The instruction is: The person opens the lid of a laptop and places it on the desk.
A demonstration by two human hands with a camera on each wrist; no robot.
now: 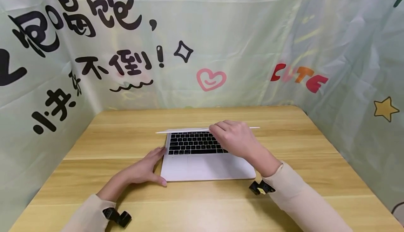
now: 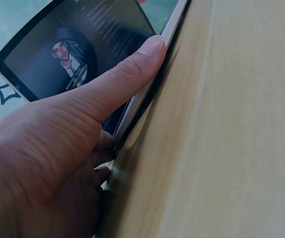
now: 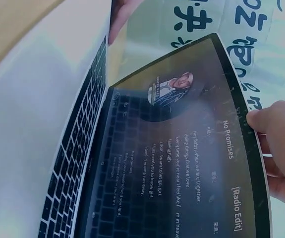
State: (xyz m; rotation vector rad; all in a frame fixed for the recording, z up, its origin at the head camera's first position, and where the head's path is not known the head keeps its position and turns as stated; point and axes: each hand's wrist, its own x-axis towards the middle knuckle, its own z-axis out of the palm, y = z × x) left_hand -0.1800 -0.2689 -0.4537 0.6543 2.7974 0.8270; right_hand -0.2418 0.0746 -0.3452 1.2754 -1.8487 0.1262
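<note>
The laptop [image 1: 202, 160] sits near the middle of the desk [image 1: 195, 204], its long axis running left to right and its base [image 1: 176, 170] flat on the surface. The lid [image 1: 186, 131] stands partly open at the far side, so steeply seen from above that it shows only as a thin strip beyond the keyboard [image 1: 195, 143]. The screen [image 3: 177, 148] is lit and carries song lyrics headed "No Promises".

Right hand [image 1: 233, 137]: grip engaged. It pinches the lid's upper edge, right of centre, thumb on the screen-side bezel and fingers behind. The forearm passes above the right part of the base.

Left hand [image 1: 143, 168]: not clasped. The fingers lie along the base's left side, with the thumb at the near left corner; whether any fingertip reaches underneath cannot be told.

Governing relation: the lid's free edge lies directly in the right grip, parallel to the laptop's long axis. The right hand is the nearer to that edge; the left touches the base only.
</note>
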